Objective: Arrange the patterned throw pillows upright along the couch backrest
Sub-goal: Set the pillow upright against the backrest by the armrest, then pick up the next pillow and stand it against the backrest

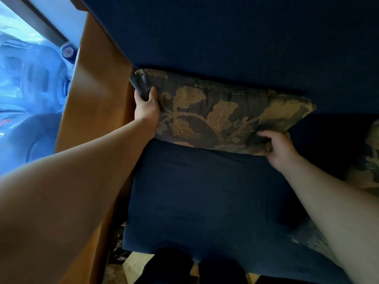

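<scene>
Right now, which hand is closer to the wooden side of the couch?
The left hand. It grips the leafy pillow at its left end, right beside the wooden side. The right hand holds the pillow's lower right corner, far from the wood.

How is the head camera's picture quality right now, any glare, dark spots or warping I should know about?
Head view: the window at left is blown out bluish-white; the dark blue couch backrest and seat are underexposed, almost detailless; the gold-leaf patterned throw pillow stays readable; wide-angle warping stretches the left forearm; both hands, left and right, look sharp.
</scene>
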